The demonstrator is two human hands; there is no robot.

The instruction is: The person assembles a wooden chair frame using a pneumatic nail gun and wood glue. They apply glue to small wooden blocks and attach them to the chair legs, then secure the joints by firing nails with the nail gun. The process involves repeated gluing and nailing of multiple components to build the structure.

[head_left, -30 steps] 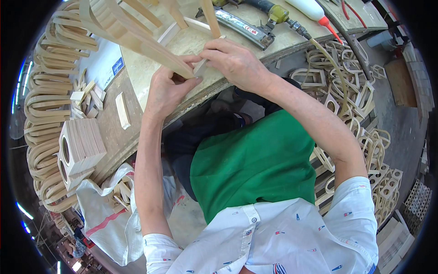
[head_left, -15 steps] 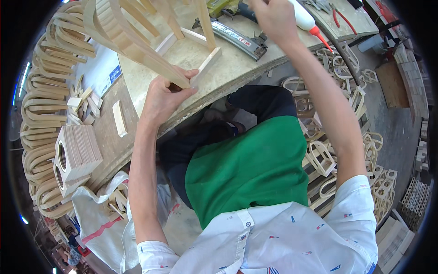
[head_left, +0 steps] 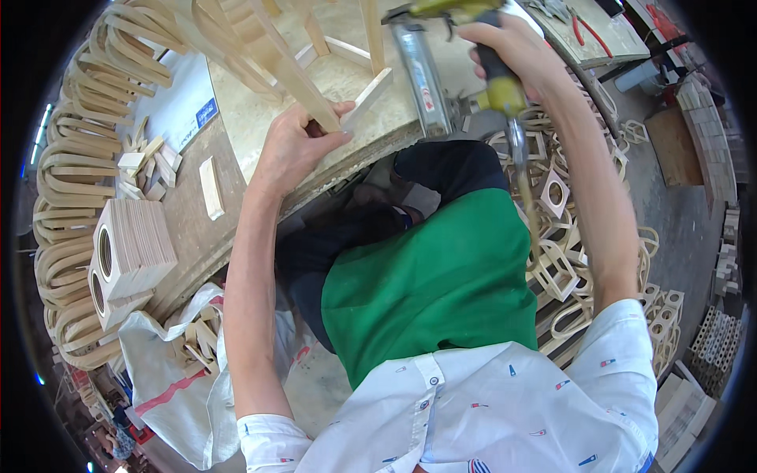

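A pale wooden frame with curved slats and straight legs stands at the far side of the workbench. My left hand is closed round its near corner, thumb and fingers pressing where a curved slat meets a short crosspiece. To the right, my right hand grips the black handle of a green and silver nail gun. The gun is held up over the bench edge, apart from the frame, with an air hose hanging from its handle. Its top runs out of the picture.
Bent wooden pieces line the left edge, beside stacked blocks with round holes and small offcuts. A loose strip lies on the bench. Red-handled pliers rest at far right. Wooden frames cover the floor at right.
My right hand has taken hold of the nail gun and lifted it off the bench, swinging it toward me. My left hand stays on the frame's corner, which sits slightly farther right in view.
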